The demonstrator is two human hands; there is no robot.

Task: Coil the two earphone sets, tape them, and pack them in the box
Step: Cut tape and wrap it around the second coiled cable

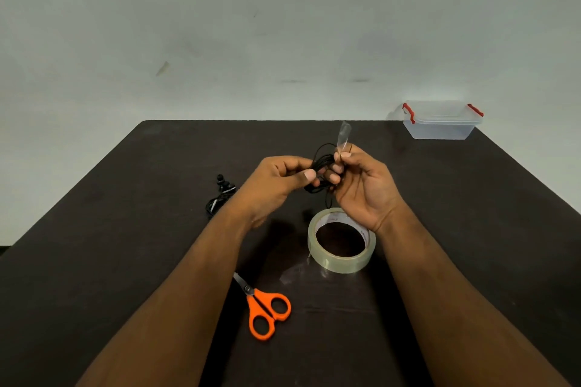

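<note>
Black coiled earphones (322,171) mid-table, raised, partly hidden behind fingers; left hand (279,181) grips coil, right hand (361,185) pinches clear tape strip (342,138). Second earphone set (220,195) left, murky on dark table (125,229). Lidded box (441,121) far right.

You get no readable text here. The only lettering sits on the white inner core of the tape roll (342,240): a few faint reddish marks, too small and blurred for you to make out a word or brand.
</note>
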